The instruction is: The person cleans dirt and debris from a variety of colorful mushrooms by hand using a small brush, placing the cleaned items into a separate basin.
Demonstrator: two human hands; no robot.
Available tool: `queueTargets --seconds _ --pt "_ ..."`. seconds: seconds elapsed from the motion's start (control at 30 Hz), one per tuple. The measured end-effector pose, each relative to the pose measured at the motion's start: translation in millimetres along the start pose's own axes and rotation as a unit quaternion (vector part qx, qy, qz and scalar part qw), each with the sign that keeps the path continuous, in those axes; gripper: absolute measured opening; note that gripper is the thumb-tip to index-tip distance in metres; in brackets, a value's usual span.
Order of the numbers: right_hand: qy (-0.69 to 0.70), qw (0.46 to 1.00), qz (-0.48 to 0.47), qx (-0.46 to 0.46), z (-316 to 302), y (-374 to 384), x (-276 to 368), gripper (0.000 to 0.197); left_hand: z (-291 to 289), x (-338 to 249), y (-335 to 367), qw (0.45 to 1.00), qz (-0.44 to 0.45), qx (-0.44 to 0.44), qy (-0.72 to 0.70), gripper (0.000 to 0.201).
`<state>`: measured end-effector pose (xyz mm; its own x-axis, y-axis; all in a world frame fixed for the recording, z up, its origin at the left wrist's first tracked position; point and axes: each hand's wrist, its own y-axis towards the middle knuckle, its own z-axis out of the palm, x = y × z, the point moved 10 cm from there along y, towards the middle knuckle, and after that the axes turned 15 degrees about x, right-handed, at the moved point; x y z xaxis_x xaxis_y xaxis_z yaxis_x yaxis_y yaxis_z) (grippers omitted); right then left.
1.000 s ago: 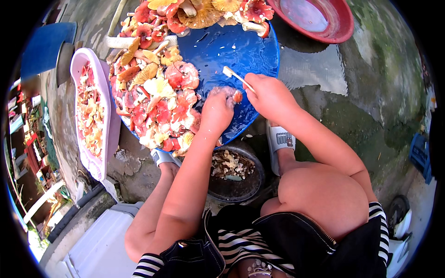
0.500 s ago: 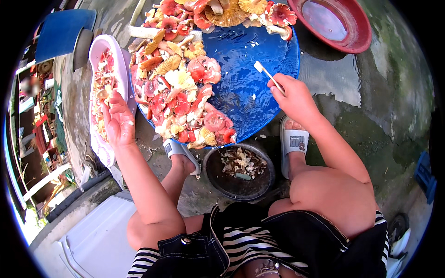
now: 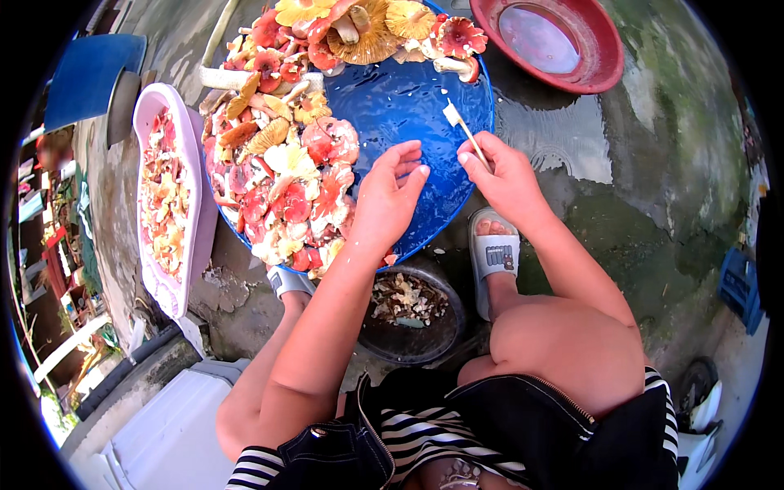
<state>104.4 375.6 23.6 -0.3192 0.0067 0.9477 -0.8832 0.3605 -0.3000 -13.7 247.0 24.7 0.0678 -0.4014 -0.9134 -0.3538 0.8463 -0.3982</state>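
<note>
My left hand (image 3: 392,196) hovers over the blue basin (image 3: 388,90), in front of its water. Its fingers are slightly curled with the thumb apart, and nothing shows in it. With my right hand (image 3: 505,175) I hold a toothbrush (image 3: 469,131), pinched by its pale handle with the white bristle head pointing up. Red-capped mushrooms (image 3: 298,196) are heaped on the left side of the basin, and orange-gilled mushrooms (image 3: 359,41) lie along its far edge. Small white bits float in the water.
A pale pink tub (image 3: 196,167) of mushrooms stands on the left. A red basin (image 3: 600,61) sits at the far right. Between my feet is a dark basin (image 3: 380,343) with scraps. A white box (image 3: 175,420) lies near left and a blue plastic stool (image 3: 741,290) at right.
My left hand has swung right from above the pink tub to over the blue basin, beside my right hand. The toothbrush stays in my right hand. The whole view has shifted slightly.
</note>
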Motion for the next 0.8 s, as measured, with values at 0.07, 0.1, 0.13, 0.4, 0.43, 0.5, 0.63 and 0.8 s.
queueTargets --seconds 0.07,0.1,0.13,0.4,0.43,0.5,0.63,0.8 --pt "0.022 1.0 -0.003 -0.022 -8 -3 -3 0.011 0 1 30 1.0 0.001 -0.019 0.021 0.033" --pt "0.047 0.998 -0.002 -0.03 -12 -3 -9 0.011 -1 -13 44 0.995 0.037 -0.039 0.083 0.034" --pt "0.072 0.997 -0.002 -0.036 -14 -3 -11 0.011 -2 -34 55 0.985 0.073 -0.061 0.145 0.035" --pt "0.119 0.991 0.004 -0.061 -29 -9 -14 0.015 23 -67 127 0.841 0.118 -0.109 0.517 0.033" --pt "0.123 0.99 0.015 -0.06 -30 -10 -18 0.016 23 -59 129 0.854 0.096 -0.097 0.502 0.033" --pt "0.031 0.998 0.009 -0.059 -32 -12 -21 0.02 23 -37 126 0.878 0.05 -0.074 0.47 0.033" --pt "-0.237 0.965 -0.03 -0.108 -34 -18 8 0.039 5 22 99 0.966 -0.071 -0.028 0.245 0.034" --pt "-0.237 0.969 -0.066 -0.02 -8 -16 24 0.052 30 53 52 0.981 -0.086 0.07 -0.157 0.035"
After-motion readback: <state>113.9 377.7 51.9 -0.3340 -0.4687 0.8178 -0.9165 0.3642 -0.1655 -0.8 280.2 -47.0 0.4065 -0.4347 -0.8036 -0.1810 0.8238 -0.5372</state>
